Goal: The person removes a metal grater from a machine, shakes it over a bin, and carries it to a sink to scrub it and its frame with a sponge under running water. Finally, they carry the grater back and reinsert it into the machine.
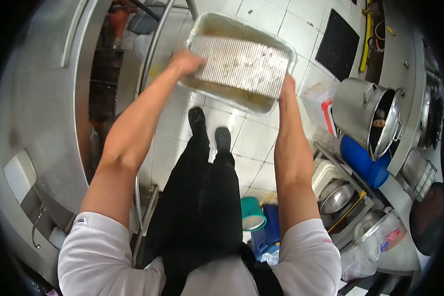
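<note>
Out in front of me, above the tiled floor, is a deep rectangular metal pan (222, 22) with a rolled rim. A ribbed metal panel (241, 64) lies across its inside, partly blurred, and brownish residue shows on the pan's inner walls. My left hand (186, 62) is closed over the pan's left rim, its thumb reaching toward the ribbed panel. On the opposite side my right hand (287, 88) grips the right end of the pan; most of its fingers are hidden behind the rim. Both arms are stretched forward.
A large steel pot (355, 106) lies on its side at right, near a blue container (362, 158). Steel bowls (338, 197) sit on a low rack. A black mat (337, 44) lies on the floor. Metal tubing (155, 49) stands at left beside a steel cabinet (39, 123).
</note>
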The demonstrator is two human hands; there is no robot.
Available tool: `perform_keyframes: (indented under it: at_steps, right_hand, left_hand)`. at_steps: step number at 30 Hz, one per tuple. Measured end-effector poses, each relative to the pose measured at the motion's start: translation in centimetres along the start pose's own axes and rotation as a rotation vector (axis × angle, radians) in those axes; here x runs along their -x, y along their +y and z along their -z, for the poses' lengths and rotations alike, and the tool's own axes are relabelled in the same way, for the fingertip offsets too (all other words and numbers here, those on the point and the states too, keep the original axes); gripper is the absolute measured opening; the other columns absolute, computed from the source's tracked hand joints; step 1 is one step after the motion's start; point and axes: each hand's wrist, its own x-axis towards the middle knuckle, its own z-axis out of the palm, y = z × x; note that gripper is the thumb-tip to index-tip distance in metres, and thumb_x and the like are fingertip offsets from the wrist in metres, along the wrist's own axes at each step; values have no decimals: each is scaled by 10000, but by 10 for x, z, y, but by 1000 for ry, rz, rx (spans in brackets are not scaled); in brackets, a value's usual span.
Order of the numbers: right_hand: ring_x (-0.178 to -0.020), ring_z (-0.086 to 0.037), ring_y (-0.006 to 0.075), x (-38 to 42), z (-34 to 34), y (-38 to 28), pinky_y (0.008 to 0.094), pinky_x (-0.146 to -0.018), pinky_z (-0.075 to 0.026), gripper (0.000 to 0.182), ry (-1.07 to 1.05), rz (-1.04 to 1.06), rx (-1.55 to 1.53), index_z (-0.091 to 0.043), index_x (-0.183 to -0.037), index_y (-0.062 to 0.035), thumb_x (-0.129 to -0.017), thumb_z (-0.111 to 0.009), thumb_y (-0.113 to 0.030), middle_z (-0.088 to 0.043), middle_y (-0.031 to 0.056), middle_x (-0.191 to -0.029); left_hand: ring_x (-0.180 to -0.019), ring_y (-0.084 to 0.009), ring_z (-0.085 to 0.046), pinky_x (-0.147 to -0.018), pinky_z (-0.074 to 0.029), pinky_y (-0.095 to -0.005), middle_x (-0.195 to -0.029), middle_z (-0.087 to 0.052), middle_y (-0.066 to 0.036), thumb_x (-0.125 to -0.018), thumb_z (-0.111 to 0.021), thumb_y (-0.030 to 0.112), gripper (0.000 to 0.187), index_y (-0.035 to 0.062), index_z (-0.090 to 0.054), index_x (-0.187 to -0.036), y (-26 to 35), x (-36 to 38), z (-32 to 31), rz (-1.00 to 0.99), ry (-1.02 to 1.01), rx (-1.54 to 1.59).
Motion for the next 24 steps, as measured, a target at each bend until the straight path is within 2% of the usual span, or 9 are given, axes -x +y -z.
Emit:
perform_keyframes:
  at_steps: [2, 3, 4, 6, 9, 13, 16, 20, 24]
  right_hand:
    - [-920, -652, 205, 6, 3, -6, 311, -786, -544, 563, -46, -45, -118, -557, -1210, 105, -989, -489, -409, -674, 127, -1072]
    - [-924, -662, 221, -14, 23, 14, 312, -781, -548, 581, -48, 156, 152, -551, -1207, 116, -988, -483, -418, -680, 136, -1059]
    - [-932, -671, 236, -45, 28, 28, 318, -768, -557, 583, 34, 14, 58, -546, -1213, 114, -983, -490, -419, -682, 143, -1061]
    - [-943, -674, 237, -24, 21, 16, 312, -756, -558, 579, 48, 42, 173, -550, -1214, 109, -981, -496, -419, -682, 145, -1070]
    - [-894, -682, 208, 24, 8, 3, 291, -716, -572, 530, 53, 44, -126, -559, -1214, 77, -984, -504, -397, -672, 154, -1078]
    - [-855, -677, 213, 7, 17, 6, 321, -710, -576, 501, 12, -57, -87, -560, -1212, 82, -967, -555, -355, -671, 141, -1068]
    - [-853, -675, 222, 18, 27, 10, 330, -710, -572, 535, 7, 17, -27, -548, -1204, 114, -964, -560, -363, -672, 138, -1062]
    - [-857, -674, 225, 5, 20, 7, 322, -709, -571, 587, 1, 3, -40, -550, -1199, 116, -967, -533, -423, -673, 148, -1054]
    - [-857, -677, 220, 3, 22, 22, 318, -715, -572, 591, -18, 13, -87, -556, -1204, 99, -959, -540, -438, -675, 143, -1053]
  left_hand:
    - [-906, -294, -681, -835, -508, -376, -1028, -693, -198, -770, -767, 315, 527, -56, -641, -1124, 17, 13, 9, 86, -50, 8]
    - [-909, -295, -681, -835, -506, -376, -1030, -693, -200, -772, -765, 318, 523, -53, -644, -1119, 25, 11, 9, 70, -45, -67]
    - [-911, -297, -681, -835, -505, -376, -1032, -692, -201, -773, -763, 321, 518, -51, -647, -1114, 33, 4, 18, 53, -13, -142]
    - [-919, -298, -681, -840, -505, -367, -1034, -693, -196, -764, -766, 340, 535, -48, -649, -1112, 45, 16, 28, 18, -15, -39]
    - [-932, -299, -681, -844, -504, -357, -1033, -693, -193, -737, -777, 357, 573, -50, -643, -1118, 57, 33, 35, -15, -21, 110]
    - [-887, -318, -681, -827, -510, -372, -1000, -696, -194, -693, -781, 374, 554, -56, -669, -1025, 48, 30, 17, 63, -38, -156]
    - [-885, -328, -682, -822, -517, -375, -999, -690, -217, -683, -789, 363, 568, -67, -667, -1034, 44, 45, 19, -39, 90, -22]
    - [-923, -314, -682, -822, -526, -383, -988, -700, -198, -667, -792, 361, 518, -30, -696, -994, 4, 17, 1, 49, -21, -14]
    - [-944, -315, -678, -844, -521, -388, -1006, -695, -203, -671, -788, 371, 547, -41, -687, -1017, 38, 38, 18, 56, 29, -149]
